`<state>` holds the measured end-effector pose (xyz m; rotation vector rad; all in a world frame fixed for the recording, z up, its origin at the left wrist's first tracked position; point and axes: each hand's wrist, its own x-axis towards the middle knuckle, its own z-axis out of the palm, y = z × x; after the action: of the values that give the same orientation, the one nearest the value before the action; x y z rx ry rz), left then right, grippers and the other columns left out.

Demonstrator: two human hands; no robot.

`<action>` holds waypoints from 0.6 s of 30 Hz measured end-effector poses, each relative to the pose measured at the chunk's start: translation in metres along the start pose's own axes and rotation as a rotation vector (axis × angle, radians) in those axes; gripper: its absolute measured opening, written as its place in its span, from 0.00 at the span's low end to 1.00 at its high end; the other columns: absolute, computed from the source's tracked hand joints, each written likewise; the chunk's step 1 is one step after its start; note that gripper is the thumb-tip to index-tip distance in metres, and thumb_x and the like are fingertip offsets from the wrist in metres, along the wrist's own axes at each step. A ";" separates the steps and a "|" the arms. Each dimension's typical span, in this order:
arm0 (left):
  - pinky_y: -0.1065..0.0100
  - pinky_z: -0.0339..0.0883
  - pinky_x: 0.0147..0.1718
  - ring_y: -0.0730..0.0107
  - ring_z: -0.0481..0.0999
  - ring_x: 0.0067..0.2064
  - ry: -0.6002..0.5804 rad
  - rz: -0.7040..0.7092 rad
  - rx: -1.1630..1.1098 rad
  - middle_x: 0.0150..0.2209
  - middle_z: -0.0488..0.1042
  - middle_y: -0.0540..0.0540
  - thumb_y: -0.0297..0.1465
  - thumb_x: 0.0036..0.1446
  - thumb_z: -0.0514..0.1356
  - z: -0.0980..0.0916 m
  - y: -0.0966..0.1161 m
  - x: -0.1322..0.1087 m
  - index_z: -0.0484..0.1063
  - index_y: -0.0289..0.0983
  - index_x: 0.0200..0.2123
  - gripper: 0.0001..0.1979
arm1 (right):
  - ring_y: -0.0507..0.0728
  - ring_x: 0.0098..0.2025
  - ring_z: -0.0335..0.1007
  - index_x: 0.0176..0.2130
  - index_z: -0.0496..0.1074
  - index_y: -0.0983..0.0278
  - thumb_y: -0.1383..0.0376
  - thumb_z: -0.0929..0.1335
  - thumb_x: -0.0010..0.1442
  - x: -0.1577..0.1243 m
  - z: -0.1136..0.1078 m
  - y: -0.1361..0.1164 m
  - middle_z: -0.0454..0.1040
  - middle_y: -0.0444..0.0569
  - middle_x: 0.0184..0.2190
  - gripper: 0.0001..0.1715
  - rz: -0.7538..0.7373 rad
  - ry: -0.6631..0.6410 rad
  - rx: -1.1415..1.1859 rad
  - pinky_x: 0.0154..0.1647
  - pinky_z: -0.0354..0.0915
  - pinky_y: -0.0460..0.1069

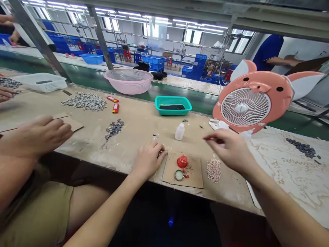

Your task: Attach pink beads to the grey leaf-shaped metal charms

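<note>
Right hand has a fair lane going far-left across the bench to the teal basket, just watch the little white bottle sitting right by that path. Left hand is tight on its right, with the cardboard pad just beside it and the red cap on top. The pale pile sits between pad and right hand. Heading left, you hit the dark pile, then the silver pile, then a co-worker's hand at the bench edge. Far right, the pig fan blocks the corner, and the pink colander takes up the far edge.
</note>
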<state>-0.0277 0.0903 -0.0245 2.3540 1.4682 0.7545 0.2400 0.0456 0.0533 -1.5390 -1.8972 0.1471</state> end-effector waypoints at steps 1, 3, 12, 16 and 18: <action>0.57 0.67 0.47 0.54 0.75 0.47 -0.005 0.007 -0.016 0.41 0.77 0.43 0.35 0.63 0.59 -0.002 -0.002 -0.001 0.75 0.39 0.36 0.07 | 0.54 0.31 0.74 0.35 0.79 0.59 0.67 0.67 0.59 0.012 0.016 -0.009 0.79 0.46 0.32 0.09 -0.016 -0.079 0.021 0.31 0.68 0.49; 0.59 0.68 0.49 0.57 0.76 0.49 -0.008 0.022 -0.065 0.44 0.78 0.44 0.37 0.64 0.59 -0.005 -0.007 -0.005 0.75 0.40 0.41 0.09 | 0.52 0.31 0.74 0.34 0.79 0.61 0.72 0.68 0.57 0.032 0.046 -0.022 0.79 0.45 0.32 0.10 -0.030 -0.229 0.042 0.33 0.68 0.48; 0.58 0.64 0.61 0.60 0.71 0.61 0.031 0.007 -0.107 0.59 0.73 0.41 0.39 0.69 0.51 -0.011 -0.035 -0.022 0.70 0.36 0.57 0.20 | 0.52 0.35 0.74 0.39 0.75 0.66 0.63 0.70 0.65 0.070 0.107 -0.055 0.77 0.45 0.35 0.07 -0.033 -0.640 0.088 0.39 0.72 0.50; 0.51 0.60 0.63 0.54 0.65 0.66 -0.039 0.026 -0.039 0.66 0.65 0.39 0.41 0.69 0.49 -0.008 -0.034 -0.021 0.63 0.35 0.65 0.26 | 0.51 0.35 0.75 0.37 0.78 0.63 0.72 0.68 0.61 0.067 0.073 -0.057 0.80 0.44 0.33 0.08 -0.043 -0.545 0.197 0.39 0.68 0.47; 0.46 0.55 0.65 0.50 0.61 0.68 -0.077 0.043 -0.013 0.68 0.61 0.39 0.41 0.69 0.50 -0.006 -0.032 -0.020 0.63 0.35 0.65 0.27 | 0.51 0.38 0.75 0.40 0.78 0.64 0.66 0.67 0.63 0.053 0.043 -0.047 0.81 0.45 0.37 0.09 -0.018 -0.433 0.227 0.39 0.68 0.47</action>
<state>-0.0621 0.0870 -0.0408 2.3843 1.3820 0.6736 0.1733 0.0929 0.0661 -1.4144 -2.1310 0.7128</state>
